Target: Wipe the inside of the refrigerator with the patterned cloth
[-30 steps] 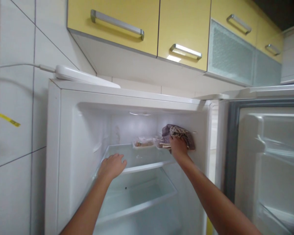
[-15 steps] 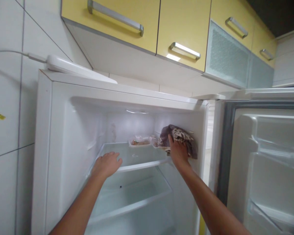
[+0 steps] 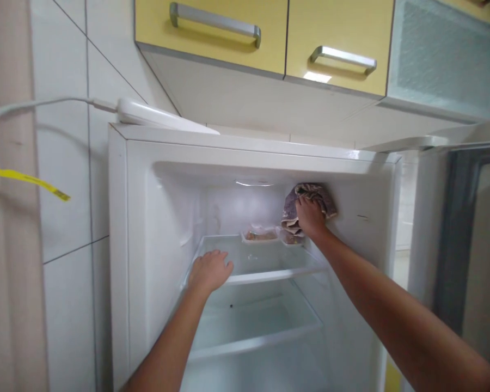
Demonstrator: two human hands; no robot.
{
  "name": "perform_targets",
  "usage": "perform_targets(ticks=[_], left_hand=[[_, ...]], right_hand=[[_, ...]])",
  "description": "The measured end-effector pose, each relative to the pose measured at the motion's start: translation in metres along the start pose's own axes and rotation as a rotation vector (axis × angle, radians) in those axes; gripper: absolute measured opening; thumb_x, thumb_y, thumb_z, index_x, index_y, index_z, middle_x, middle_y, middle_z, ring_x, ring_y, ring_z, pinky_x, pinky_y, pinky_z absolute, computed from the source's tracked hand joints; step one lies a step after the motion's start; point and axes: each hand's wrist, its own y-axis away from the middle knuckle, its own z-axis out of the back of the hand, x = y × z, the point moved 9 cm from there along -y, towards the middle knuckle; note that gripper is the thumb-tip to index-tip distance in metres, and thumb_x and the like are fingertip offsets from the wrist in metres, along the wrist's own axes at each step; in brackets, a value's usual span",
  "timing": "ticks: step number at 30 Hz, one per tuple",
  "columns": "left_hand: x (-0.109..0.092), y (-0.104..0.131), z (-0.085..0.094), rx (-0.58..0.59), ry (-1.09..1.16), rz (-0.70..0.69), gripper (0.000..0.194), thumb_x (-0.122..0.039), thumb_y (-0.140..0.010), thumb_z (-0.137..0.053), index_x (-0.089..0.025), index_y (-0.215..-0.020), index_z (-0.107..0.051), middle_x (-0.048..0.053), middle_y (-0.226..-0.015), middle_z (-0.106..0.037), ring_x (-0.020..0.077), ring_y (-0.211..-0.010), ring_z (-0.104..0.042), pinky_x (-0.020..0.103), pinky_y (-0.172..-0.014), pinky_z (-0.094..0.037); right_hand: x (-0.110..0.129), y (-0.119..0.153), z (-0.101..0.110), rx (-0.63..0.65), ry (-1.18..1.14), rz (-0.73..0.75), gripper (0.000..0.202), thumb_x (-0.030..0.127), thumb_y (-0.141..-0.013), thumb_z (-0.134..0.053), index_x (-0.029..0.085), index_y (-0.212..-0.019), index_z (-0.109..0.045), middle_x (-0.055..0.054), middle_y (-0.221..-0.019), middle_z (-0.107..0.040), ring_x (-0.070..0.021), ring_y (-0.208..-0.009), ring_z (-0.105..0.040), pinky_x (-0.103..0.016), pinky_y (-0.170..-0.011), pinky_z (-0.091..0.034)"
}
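Inside an open refrigerator (image 3: 253, 152), my right hand (image 3: 311, 218) grips a bunched brown patterned cloth (image 3: 289, 209) and presses it to the inner right wall, high up near the back. My left hand (image 3: 210, 269) is at the front left of the upper glass shelf (image 3: 265, 261), seemingly resting there. It holds nothing and its fingers are apart, though partly turned from view. A clear tray of food (image 3: 261, 234) sits at the back of that shelf. Beside it, under the cloth, a second clear food pack (image 3: 292, 238) partly shows.
A lower glass shelf (image 3: 257, 321) carries a small dark speck. To the right stands the swung-out refrigerator door (image 3: 461, 234). Yellow wall cabinets (image 3: 237, 54) hang above. A white device (image 3: 159, 115) with a cable lies on the refrigerator top, and a yellow strip (image 3: 28, 177) shows at left.
My right hand has moved the cloth deeper and higher along the right wall. The left hand stays by the shelf's left side. The view has turned left.
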Motion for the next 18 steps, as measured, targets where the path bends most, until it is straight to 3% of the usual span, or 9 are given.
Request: perform_targets(ticks=[6,9,12,15,18], left_hand=[[0.001,-0.001,-0.001,0.006,-0.005,-0.01,0.046,-0.039,-0.092,-0.035,-0.023,-0.123,-0.066,0.011,-0.13,-0.069,0.0276,-0.119,-0.064,0.042,-0.1,-0.049],[0.0,-0.001,0.0,0.005,0.005,-0.022,0.048,-0.038,-0.092,-0.034,-0.02,-0.123,-0.066,0.013,-0.131,-0.068,0.0289,-0.12,-0.064,0.044,-0.101,-0.049],[0.0,-0.001,0.001,0.0,0.01,-0.027,0.048,-0.038,-0.092,-0.034,-0.02,-0.123,-0.066,0.014,-0.131,-0.068,0.0287,-0.121,-0.064,0.043,-0.1,-0.049],[0.001,-0.001,0.003,-0.003,0.009,-0.026,0.047,-0.038,-0.092,-0.034,-0.021,-0.119,-0.068,0.014,-0.128,-0.07,0.0281,-0.119,-0.065,0.043,-0.099,-0.05],[0.001,-0.002,0.003,0.0,0.01,-0.024,0.046,-0.038,-0.091,-0.034,-0.021,-0.118,-0.068,0.014,-0.127,-0.07,0.0282,-0.118,-0.066,0.042,-0.098,-0.05]], right_hand=[[-0.018,0.049,0.008,-0.004,0.029,-0.119,0.046,0.043,-0.092,-0.062,0.019,-0.131,-0.056,-0.011,-0.136,-0.058,-0.0251,-0.119,-0.059,-0.05,-0.1,-0.052],[-0.021,0.094,0.014,-0.007,0.065,-0.159,0.046,0.03,-0.095,-0.056,0.018,-0.139,-0.052,-0.017,-0.134,-0.062,-0.0261,-0.116,-0.062,-0.046,-0.1,-0.05],[-0.023,0.146,0.011,0.027,0.134,-0.181,0.057,0.009,-0.093,-0.043,0.016,-0.15,-0.043,-0.02,-0.107,-0.074,-0.0267,-0.1,-0.071,-0.04,-0.088,-0.052],[-0.033,0.188,-0.003,0.155,0.178,-0.222,0.068,0.005,-0.09,-0.041,0.022,-0.155,-0.033,-0.014,-0.081,-0.076,-0.0261,-0.073,-0.074,-0.04,-0.074,-0.053],[-0.042,0.2,0.001,0.159,0.217,-0.233,0.07,0.008,-0.09,-0.04,0.024,-0.156,-0.03,-0.016,-0.09,-0.077,-0.0242,-0.068,-0.073,-0.04,-0.072,-0.053]])
